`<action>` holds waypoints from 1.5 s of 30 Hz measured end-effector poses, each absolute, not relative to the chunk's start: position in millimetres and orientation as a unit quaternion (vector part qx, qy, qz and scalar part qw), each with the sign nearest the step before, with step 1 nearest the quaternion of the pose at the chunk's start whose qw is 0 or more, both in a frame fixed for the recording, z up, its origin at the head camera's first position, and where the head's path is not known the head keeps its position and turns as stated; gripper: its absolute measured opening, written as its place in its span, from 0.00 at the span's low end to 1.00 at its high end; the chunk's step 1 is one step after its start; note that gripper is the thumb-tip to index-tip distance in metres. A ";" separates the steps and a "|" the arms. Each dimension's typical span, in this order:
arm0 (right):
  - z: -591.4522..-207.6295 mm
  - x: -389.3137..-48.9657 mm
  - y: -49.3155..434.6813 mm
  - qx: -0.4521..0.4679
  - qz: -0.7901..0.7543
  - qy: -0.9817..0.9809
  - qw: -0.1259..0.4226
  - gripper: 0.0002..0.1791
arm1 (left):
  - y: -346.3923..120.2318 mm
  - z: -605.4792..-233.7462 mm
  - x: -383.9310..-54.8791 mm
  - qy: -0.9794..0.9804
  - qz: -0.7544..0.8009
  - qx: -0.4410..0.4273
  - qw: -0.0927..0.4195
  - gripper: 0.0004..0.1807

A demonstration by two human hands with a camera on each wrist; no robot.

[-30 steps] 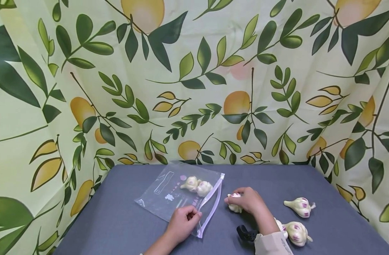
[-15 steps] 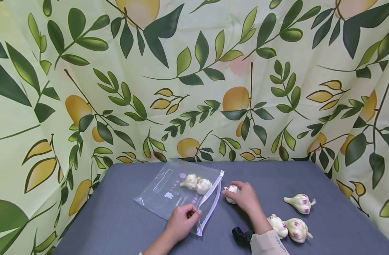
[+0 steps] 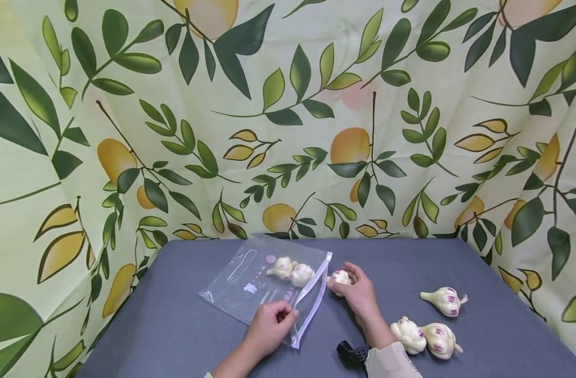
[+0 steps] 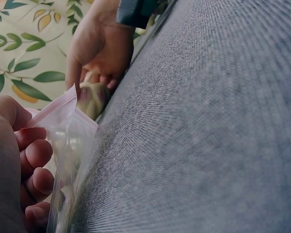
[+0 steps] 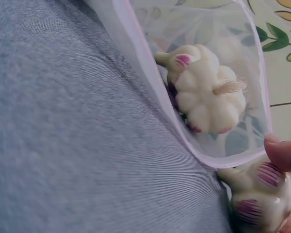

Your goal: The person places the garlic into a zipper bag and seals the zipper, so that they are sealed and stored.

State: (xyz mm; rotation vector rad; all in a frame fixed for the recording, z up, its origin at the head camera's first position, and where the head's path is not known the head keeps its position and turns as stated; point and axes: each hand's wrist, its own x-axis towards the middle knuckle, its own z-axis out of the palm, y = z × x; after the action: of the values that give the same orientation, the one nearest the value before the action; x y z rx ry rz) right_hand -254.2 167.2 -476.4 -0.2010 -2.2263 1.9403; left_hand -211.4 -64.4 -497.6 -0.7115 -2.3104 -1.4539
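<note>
A clear zip bag (image 3: 236, 294) with a pink-white slider edge lies on the table, its mouth facing right and parted. Inside it rest two garlic bulbs (image 3: 292, 271). My left hand (image 3: 271, 328) pinches the near corner of the bag's mouth between thumb and curled fingers. Just outside the mouth, my right hand (image 3: 360, 294) grips another garlic bulb (image 3: 341, 281). In the right wrist view the stem end of the held garlic bulb (image 5: 262, 194) is right at the bag's rim (image 5: 223, 162), with the thumb near that edge.
To the right lie a single garlic bulb (image 3: 444, 301) and two more side by side, a left bulb (image 3: 409, 335) and a right bulb (image 3: 441, 340). A black wrist device (image 3: 353, 353) sits by the right sleeve. A leaf-patterned cloth (image 3: 288, 131) rises behind the grey table (image 3: 174, 315).
My right hand has moved slightly left and away from me with the garlic bulb, turning it so its stem faces the bag's mouth. The left hand keeps its hold on the bag.
</note>
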 end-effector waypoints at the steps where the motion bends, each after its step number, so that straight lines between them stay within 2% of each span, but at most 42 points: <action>1: -477.1 -254.0 166.6 -0.073 0.653 -0.748 0.093 0.41 | -64.5 -497.5 -211.2 -0.809 -0.509 -0.248 0.159 0.14; 6: -480.1 -254.2 165.4 -0.085 0.661 -0.740 0.093 0.37 | -64.4 -496.8 -210.2 -0.809 -0.510 -0.247 0.157 0.14; 16: -485.1 -256.6 165.7 -0.067 0.714 -0.693 0.072 0.39 | -64.9 -497.1 -210.9 -0.807 -0.513 -0.249 0.152 0.13; 25: -485.1 -256.7 164.2 -0.066 0.721 -0.686 0.075 0.34 | -65.3 -496.4 -210.7 -0.809 -0.511 -0.247 0.153 0.14; 45: -480.5 -257.2 165.1 -0.072 0.729 -0.668 0.130 0.22 | -65.1 -496.0 -210.9 -0.808 -0.510 -0.247 0.162 0.13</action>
State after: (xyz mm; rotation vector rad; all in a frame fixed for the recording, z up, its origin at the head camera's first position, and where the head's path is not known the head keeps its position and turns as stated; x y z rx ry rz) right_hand -257.2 165.1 -480.5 -0.2098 -1.9398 2.1187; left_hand -210.9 -65.1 -496.0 -0.7056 -2.3058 -1.4558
